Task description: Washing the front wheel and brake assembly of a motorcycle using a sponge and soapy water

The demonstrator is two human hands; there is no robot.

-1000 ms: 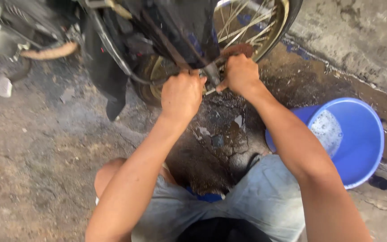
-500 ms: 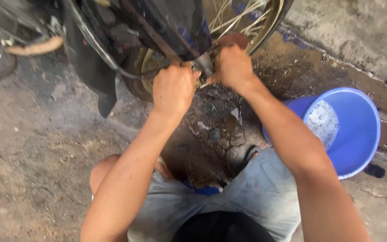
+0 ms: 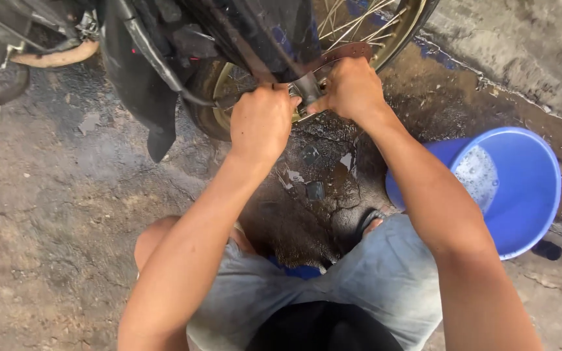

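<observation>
Two bare hands at one spoked motorcycle wheel (image 3: 365, 26), one blue plastic basin (image 3: 521, 195) off to the right, one dark mudguard flap (image 3: 144, 97) hanging at left. Left hand (image 3: 261, 120) clenched in a fist around a slim metal tool or rod that is mostly hidden inside the grip. Right hand (image 3: 352, 88) curled tight over a small metal fitting (image 3: 307, 88) by the wheel's axle, thumb pressing toward it; what exactly lies under the fingers cannot be told. Fitting seated low on the wheel, between the two fists, knuckles nearly touching.

Against half a second ago: same grips, both hands at the same spot on the wheel, view shifted slightly so the basin sits lower and further right.

Around: wet, cracked concrete floor (image 3: 53, 214) with dark stains below the wheel; soapy water in the basin; grey shorts (image 3: 372, 286) and bent knees at bottom. Mudguard and frame tubes covering much of the wheel's left half.
</observation>
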